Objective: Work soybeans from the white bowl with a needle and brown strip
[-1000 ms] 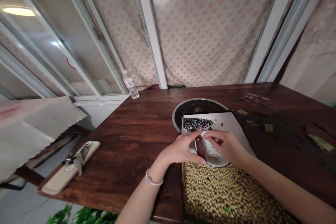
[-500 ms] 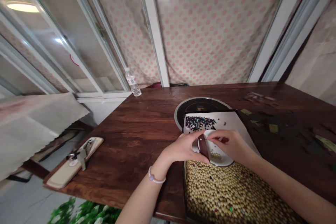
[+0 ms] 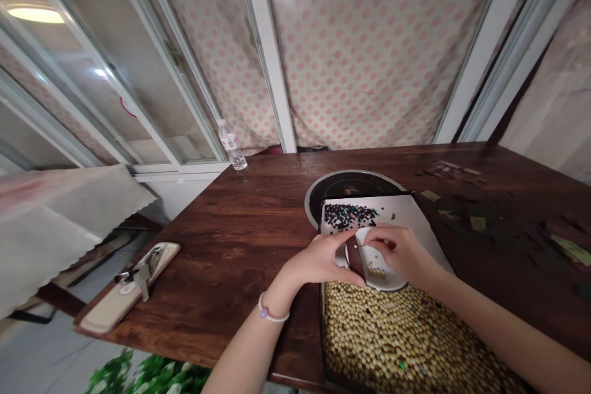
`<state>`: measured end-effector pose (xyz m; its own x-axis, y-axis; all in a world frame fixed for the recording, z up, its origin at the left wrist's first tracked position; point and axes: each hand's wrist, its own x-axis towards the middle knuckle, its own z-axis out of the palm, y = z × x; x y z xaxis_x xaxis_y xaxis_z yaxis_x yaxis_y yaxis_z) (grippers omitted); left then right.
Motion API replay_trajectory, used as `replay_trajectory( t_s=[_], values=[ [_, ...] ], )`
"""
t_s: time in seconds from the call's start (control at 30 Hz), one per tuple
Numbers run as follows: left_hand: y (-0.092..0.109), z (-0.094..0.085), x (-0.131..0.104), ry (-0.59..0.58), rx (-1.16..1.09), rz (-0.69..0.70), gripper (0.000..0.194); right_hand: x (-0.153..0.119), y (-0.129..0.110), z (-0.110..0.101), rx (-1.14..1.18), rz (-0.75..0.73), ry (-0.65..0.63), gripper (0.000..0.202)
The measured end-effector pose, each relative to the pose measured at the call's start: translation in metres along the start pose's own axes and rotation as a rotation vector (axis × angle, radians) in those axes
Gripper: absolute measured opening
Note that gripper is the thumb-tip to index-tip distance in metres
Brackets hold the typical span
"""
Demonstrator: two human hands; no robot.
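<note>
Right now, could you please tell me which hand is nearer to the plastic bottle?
The left hand, in front of the bottle and to its right. The right hand is farther right, over the white dish.

This seems to be an indoor dining area, though whether in a home or a small eatery cannot be told. The dark wood desk (image 3: 221,221) has a round black plate (image 3: 339,181) with a pale rim, resembling a tabletop hob, at its far middle. At the left of the frame, a white cloth (image 3: 69,215) covers a second table. White-framed glass panels (image 3: 143,74) cross the upper left, and a pink-dotted curtain (image 3: 369,61) hangs behind glass at upper centre. A tray (image 3: 322,332) of beads (image 3: 392,338) at lower right shows craftwork here too.
</note>
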<state>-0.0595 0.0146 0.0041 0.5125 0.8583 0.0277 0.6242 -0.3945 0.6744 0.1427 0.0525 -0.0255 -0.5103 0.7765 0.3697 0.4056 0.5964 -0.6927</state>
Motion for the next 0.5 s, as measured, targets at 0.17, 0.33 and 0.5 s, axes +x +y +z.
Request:
replay_trajectory(
  t_s=[0.17, 0.33, 0.5],
  values=[
    [0.001, 0.000, 0.000, 0.017, 0.010, 0.031, 0.098, -0.001, -0.003, -0.006, 0.078, 0.031, -0.096, 0.020],
    [0.006, -0.001, 0.000, 0.041, -0.017, 0.041, 0.094, -0.002, 0.003, -0.021, 0.136, 0.136, 0.063, 0.013],
    [0.009, 0.002, 0.002, 0.112, -0.058, 0.074, 0.086, -0.003, 0.012, -0.028, 0.182, 0.171, 0.064, 0.011]
  ],
)
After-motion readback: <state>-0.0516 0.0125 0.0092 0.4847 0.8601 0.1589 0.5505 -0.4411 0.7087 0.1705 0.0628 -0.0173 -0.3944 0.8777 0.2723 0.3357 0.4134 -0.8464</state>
